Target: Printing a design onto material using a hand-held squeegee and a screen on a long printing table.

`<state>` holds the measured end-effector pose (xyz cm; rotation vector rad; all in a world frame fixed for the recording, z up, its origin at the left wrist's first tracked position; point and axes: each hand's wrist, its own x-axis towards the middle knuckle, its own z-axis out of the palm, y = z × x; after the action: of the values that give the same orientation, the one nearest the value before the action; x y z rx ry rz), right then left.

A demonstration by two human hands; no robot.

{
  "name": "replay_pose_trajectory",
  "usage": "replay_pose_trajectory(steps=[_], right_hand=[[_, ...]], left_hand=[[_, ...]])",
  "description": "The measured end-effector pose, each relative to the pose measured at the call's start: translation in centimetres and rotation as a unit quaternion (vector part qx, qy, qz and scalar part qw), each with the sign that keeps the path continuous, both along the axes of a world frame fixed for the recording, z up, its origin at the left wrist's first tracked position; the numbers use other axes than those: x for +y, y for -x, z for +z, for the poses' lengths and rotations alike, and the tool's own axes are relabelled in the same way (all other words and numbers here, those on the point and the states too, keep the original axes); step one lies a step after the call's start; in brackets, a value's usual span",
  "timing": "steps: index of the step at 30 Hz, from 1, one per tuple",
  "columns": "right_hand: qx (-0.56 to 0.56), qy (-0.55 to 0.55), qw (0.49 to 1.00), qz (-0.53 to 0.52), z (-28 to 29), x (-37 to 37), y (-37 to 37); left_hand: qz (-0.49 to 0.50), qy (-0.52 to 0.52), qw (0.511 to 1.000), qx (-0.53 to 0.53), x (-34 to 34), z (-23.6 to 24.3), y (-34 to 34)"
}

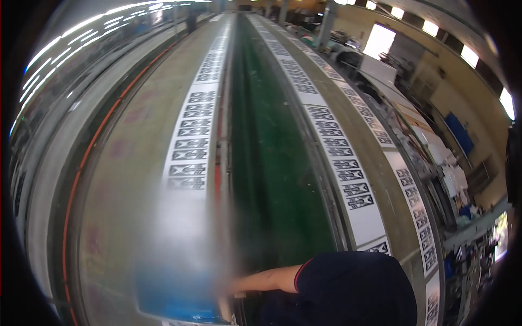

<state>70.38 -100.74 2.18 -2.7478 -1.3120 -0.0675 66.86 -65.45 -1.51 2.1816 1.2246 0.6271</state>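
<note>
At the near end of the left table (128, 179), there it was: the blue panel (179, 296), lying over the white strip (205, 88), glossy along its near edge and melting into haze farther up. What showed of it spread wider from side to side than up the table, so its visible long axis lay across the strip; the far edge was lost in the blur, and the full length I couldn't tell. The near edge ran almost level, dipping a touch to the right.

And in from the right reached a bare arm (269, 280), below a dark sleeve (348, 288) with red trim, pointing left, straight at the panel's right side! The right hand (232, 286) was just a smear at the end of it: fingers apart, together or clamped on the edge, I couldn't tell. The left hand I couldn't make out either.

Up beyond the haze, the strip shot away down the table, dark prints stacked along it. Beside it ran the green floor (272, 163), then the right table (380, 179), carrying a near strip (364, 225) and a far strip (416, 195), both printed, both stretching lengthwise. Over on the left, an orange line (66, 239) followed the table's side.
</note>
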Motion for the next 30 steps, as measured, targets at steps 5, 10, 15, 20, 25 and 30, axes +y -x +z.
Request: replay_pose_trajectory(steps=[5, 10, 15, 20, 25, 30], right_hand=[[-0.021, -0.051, 0.997, -0.056, -1.6, -1.2, -0.4], [-0.013, -0.058, 0.997, -0.04, -2.5, -2.6, -1.1], [-0.002, -0.072, 0.997, 0.003, -2.3, -2.8, -2.6], [0.013, -0.075, 0.996, 0.051, -1.8, -4.6, -4.6], [-0.041, -0.1, 0.99, 0.091, -1.9, -8.1, -8.4], [-0.014, -0.063, 0.994, 0.089, -2.2, -13.7, -11.9]], left_hand=[[-0.108, 0.053, 0.992, -0.034, -2.9, -0.7, -7.2], [-0.169, 0.116, 0.977, -0.062, -5.9, -1.6, -10.4], [-0.202, 0.172, 0.96, -0.088, -8.1, -1.0, -13.0], [-0.226, 0.238, 0.938, -0.114, -12.5, -0.3, -15.8], [-0.251, 0.307, 0.907, -0.144, -18.4, 1.0, -20.9], [-0.277, 0.376, 0.868, -0.171, -26.2, 1.9, -27.4]])
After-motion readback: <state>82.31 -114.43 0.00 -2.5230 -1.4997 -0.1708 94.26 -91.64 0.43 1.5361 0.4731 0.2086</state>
